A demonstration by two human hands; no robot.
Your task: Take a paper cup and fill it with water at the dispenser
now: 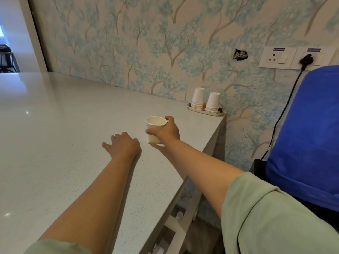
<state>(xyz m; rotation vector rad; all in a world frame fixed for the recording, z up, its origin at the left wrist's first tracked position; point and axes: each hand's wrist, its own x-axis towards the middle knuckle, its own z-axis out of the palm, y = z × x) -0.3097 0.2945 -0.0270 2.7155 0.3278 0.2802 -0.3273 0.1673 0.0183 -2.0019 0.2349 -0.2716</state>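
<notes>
Right hand (167, 130) grips paper cup (155, 128) upright, empty, just above counter (64, 134), near stacks (205, 101). Left hand (122, 146) flat, holding nothing. Cup taken; filling at blue-topped dispenser (306, 129) on the right left to do.

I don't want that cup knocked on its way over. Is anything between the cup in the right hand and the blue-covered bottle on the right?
Nothing visible blocks it. The right hand holds the paper cup upright just above the counter. Between it and the blue-covered bottle lie only bare countertop and its edge. The tray of stacked cups sits farther back by the wall.
</notes>
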